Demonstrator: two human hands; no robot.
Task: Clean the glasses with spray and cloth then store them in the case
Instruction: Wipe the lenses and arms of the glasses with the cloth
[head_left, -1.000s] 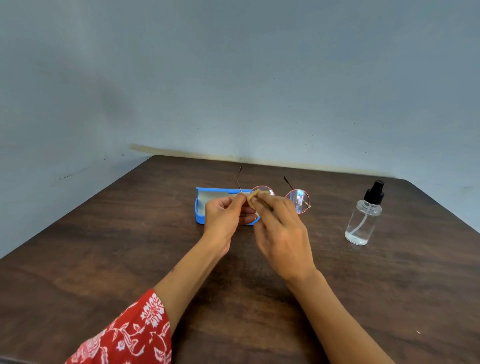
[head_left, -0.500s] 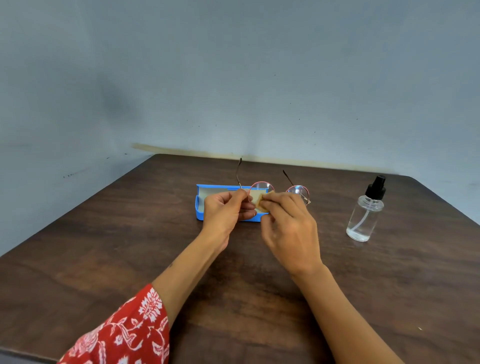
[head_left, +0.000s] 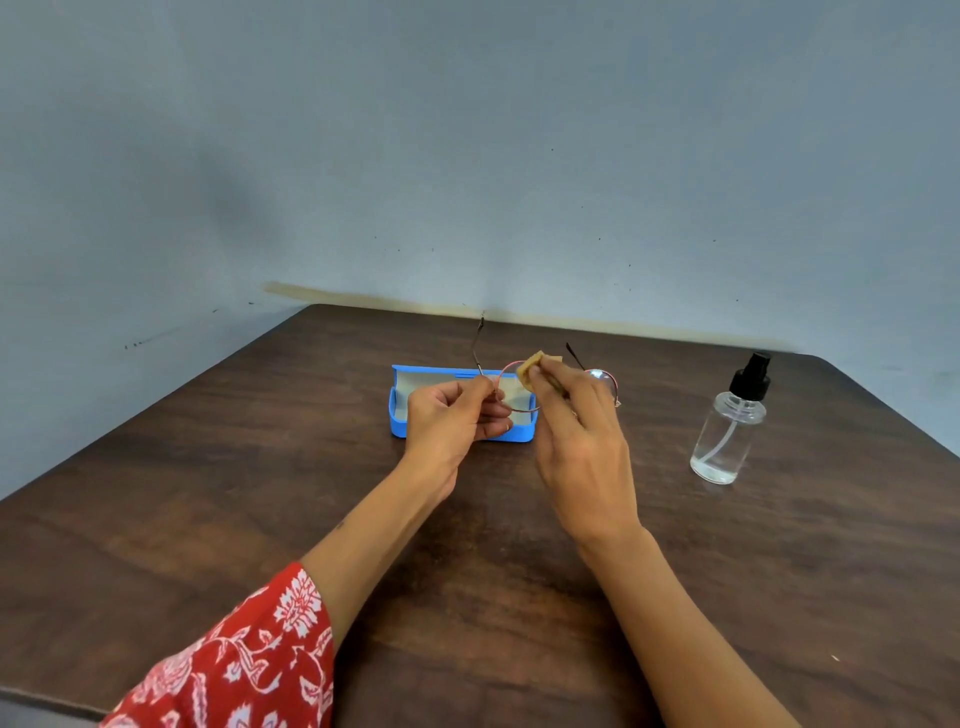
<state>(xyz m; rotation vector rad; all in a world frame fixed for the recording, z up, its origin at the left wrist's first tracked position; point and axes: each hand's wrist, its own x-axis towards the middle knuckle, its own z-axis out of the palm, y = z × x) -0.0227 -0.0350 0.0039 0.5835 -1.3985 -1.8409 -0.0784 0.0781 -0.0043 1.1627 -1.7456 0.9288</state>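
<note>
Glasses (head_left: 519, 387) held above open case (head_left: 415, 418), long axis left-right. Left hand (head_left: 452, 421) grip pinched on frame's left edge; right hand (head_left: 582, 441) grip pinching cloth (head_left: 532, 366) on left lens. Right lens lies nearer right hand.

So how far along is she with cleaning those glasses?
Midway, it seems. The spray bottle stands apart on the table, so spraying looks done. In hand: the left hand holds the glasses by the frame while the right hand rubs a lens with the cloth. Left: perhaps the other lens, then into the open blue case.
</note>
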